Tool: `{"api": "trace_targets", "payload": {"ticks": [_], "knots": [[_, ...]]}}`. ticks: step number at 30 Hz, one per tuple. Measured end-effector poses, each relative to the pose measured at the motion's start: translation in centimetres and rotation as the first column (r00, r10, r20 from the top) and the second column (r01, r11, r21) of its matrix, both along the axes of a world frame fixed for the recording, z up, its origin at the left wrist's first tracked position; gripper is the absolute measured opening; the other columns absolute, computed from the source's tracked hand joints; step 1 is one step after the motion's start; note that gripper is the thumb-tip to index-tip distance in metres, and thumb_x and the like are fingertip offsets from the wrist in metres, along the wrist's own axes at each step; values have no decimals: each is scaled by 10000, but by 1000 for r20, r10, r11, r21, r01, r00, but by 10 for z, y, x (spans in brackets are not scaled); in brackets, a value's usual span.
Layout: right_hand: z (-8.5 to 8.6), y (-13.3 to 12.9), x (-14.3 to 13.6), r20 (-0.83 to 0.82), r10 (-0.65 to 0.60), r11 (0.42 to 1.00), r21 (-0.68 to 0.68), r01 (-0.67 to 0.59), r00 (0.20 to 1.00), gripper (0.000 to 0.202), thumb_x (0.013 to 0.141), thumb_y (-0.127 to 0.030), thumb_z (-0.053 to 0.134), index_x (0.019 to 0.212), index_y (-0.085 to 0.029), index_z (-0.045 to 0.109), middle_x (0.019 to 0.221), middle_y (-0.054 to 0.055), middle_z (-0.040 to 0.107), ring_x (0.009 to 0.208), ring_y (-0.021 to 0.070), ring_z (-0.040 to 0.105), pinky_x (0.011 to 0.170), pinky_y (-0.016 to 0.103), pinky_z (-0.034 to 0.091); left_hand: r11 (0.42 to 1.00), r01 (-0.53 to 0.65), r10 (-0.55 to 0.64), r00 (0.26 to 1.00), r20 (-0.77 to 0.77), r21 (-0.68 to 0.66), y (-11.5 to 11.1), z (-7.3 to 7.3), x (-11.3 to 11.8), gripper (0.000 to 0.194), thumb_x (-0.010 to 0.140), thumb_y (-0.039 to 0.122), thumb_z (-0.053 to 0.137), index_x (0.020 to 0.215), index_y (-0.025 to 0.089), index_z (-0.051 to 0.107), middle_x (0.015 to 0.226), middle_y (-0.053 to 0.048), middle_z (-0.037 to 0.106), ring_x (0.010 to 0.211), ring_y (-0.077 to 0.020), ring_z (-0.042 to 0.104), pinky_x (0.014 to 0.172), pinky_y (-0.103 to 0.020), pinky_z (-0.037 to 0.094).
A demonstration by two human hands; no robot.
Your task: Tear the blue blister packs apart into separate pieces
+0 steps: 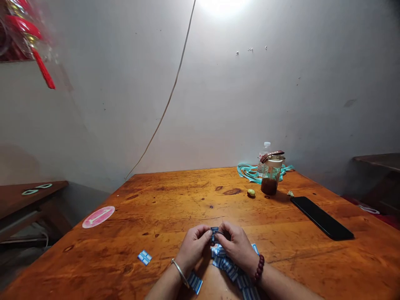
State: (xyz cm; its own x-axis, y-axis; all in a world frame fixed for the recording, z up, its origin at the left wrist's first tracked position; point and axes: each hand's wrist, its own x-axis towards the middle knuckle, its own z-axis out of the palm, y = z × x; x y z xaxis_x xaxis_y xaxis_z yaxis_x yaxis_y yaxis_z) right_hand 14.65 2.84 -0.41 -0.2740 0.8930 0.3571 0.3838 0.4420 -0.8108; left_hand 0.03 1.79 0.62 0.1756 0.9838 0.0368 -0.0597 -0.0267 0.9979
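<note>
My left hand (194,246) and my right hand (236,243) meet low in the middle of the view, thumbs and fingers pinched. Between the fingertips is a small dark blue and white striped piece (214,230), partly covered by the fingers; its exact kind is unclear. Below the right hand lies a loose pile of blue-and-white striped pieces (229,268), partly hidden by that hand and wrist. Another striped piece (195,283) lies beside the left wrist. A single flat blue-and-white piece (144,257) rests on the table farther left.
The wooden table (175,200) meets a grey wall. A black phone (321,217) lies at right. A cup of dark drink (270,179), a clear bottle (266,149), teal straps (246,171) and a small yellowish object (251,193) stand or lie behind. A pink round sticker (98,217) is at left.
</note>
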Motion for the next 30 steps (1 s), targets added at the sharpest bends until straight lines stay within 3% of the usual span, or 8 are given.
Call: {"api": "trace_targets", "payload": {"ticks": [6,12,19,30], "knots": [[0,4,1,-95,7,994,-107,-17,995,156,728,-267,488,616,-167,443,545,-51,424,521,81,385,472,183,287,992,-3,14,996,86,-126,0,0,0,260,644,370,622,682,114,599,613,-13,582,521,-97,530,508,-200,386],[-1,4,0,-177,46,989,-132,-70,983,137,723,-259,509,657,-173,424,561,-56,409,528,79,381,472,181,293,973,5,7,999,50,-233,-1,0,-1,286,615,404,638,661,126,585,504,16,546,465,-89,518,405,-157,306],[-3,6,-1,-278,117,967,-188,-173,954,146,724,-275,526,722,-172,422,578,-65,393,530,74,375,481,177,304,964,93,-83,995,50,-250,-3,2,-3,290,683,410,578,701,121,590,537,-15,587,422,-52,461,413,-147,296],[7,-2,1,-164,151,978,-119,-171,975,145,742,-301,518,718,-163,483,576,-52,429,534,76,384,499,178,326,979,68,-58,997,57,-192,-3,2,-4,278,648,397,610,600,130,551,483,33,492,417,-64,427,419,-171,303]]}}
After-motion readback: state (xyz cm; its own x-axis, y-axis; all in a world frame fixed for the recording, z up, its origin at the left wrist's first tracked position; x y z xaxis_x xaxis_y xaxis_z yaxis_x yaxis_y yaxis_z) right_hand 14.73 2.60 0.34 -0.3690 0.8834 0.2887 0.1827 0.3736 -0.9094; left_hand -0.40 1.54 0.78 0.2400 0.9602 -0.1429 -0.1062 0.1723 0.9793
